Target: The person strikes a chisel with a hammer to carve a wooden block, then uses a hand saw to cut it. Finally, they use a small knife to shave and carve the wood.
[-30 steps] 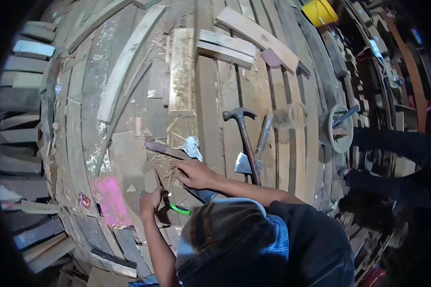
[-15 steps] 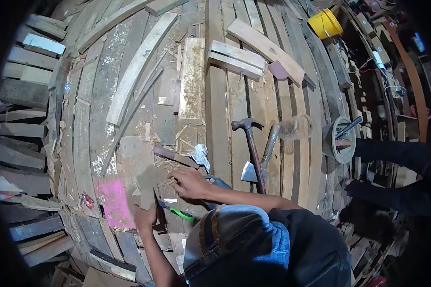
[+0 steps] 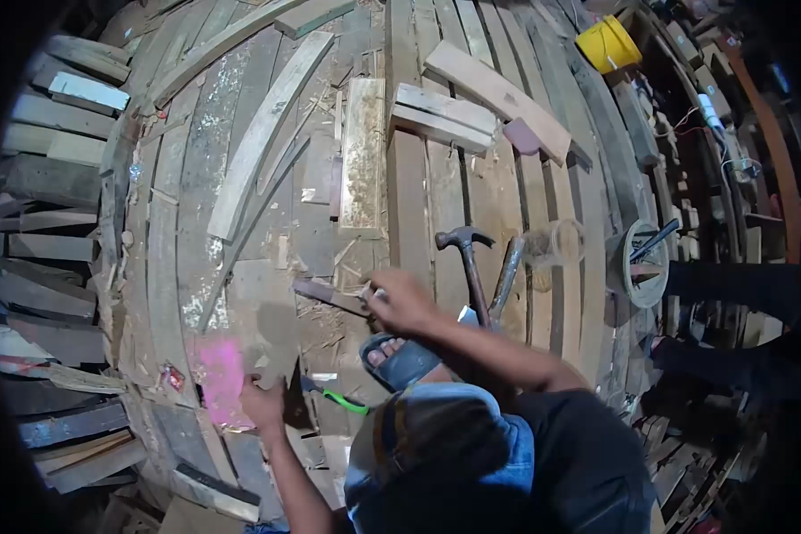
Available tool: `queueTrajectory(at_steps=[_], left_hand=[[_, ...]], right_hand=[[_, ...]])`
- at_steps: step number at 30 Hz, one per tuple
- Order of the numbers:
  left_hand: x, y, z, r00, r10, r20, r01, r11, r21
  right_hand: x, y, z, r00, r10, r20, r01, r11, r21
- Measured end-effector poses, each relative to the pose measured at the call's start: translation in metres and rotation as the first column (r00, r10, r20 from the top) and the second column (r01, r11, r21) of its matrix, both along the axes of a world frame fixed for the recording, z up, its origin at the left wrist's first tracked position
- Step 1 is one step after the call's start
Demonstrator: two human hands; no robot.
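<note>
My left hand (image 3: 262, 405) is low on the boards at the right edge of a pink sheet (image 3: 222, 383). Its fingers are loosely bent and apart, with nothing visible in them. Just right of it is a tool with a green and black handle (image 3: 345, 402). My right hand (image 3: 400, 301), slightly blurred, has its fingers curled round a crumpled white wrapper (image 3: 365, 288), of which only a sliver shows. The end of a dark wood strip (image 3: 329, 295) lies at those fingertips. A sandalled foot (image 3: 392, 356) is below this hand.
A claw hammer (image 3: 470, 267) lies right of my right hand, beside another long-handled tool (image 3: 507, 276) and a clear jar (image 3: 561, 240). Timber pieces (image 3: 363, 151) lie farther off. A tool bucket (image 3: 645, 267) stands at right, near another person's legs (image 3: 730, 285). Wood shavings litter the boards.
My right hand has moved up and right onto the crumpled wrapper, uncovering the sandalled foot. My left hand has stayed beside the pink sheet. The whole view has shifted slightly.
</note>
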State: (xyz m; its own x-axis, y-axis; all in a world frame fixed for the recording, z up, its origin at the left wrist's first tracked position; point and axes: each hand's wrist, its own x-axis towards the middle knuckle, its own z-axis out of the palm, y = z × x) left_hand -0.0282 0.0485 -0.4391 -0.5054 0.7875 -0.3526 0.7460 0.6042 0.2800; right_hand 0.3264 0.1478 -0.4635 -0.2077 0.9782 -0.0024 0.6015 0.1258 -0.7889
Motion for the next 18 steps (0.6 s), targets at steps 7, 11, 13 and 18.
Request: queueTrajectory(at_steps=[7,11,13,18], left_hand=[[-0.01,-0.008,0.017,0.998,-0.008,0.067,0.016,0.993,-0.119],[-0.009,0.01,0.039,0.998,0.0,0.07,0.023,0.947,-0.319],[-0.037,0.001,0.015,0.987,0.035,0.158,0.021,0.94,-0.341],[-0.029,0.024,0.029,0.977,0.097,0.189,-0.007,0.905,-0.425]], right_hand=[[0.18,0.201,0.034,0.868,-0.477,0.135,0.417,0.85,0.323],[0.272,0.266,-0.001,0.759,-0.593,0.27,0.5,0.795,0.343],[0.28,0.273,0.004,0.635,-0.667,0.39,0.591,0.744,0.311],[0.33,0.301,-0.016,0.464,-0.633,0.621,0.636,0.725,0.264]])
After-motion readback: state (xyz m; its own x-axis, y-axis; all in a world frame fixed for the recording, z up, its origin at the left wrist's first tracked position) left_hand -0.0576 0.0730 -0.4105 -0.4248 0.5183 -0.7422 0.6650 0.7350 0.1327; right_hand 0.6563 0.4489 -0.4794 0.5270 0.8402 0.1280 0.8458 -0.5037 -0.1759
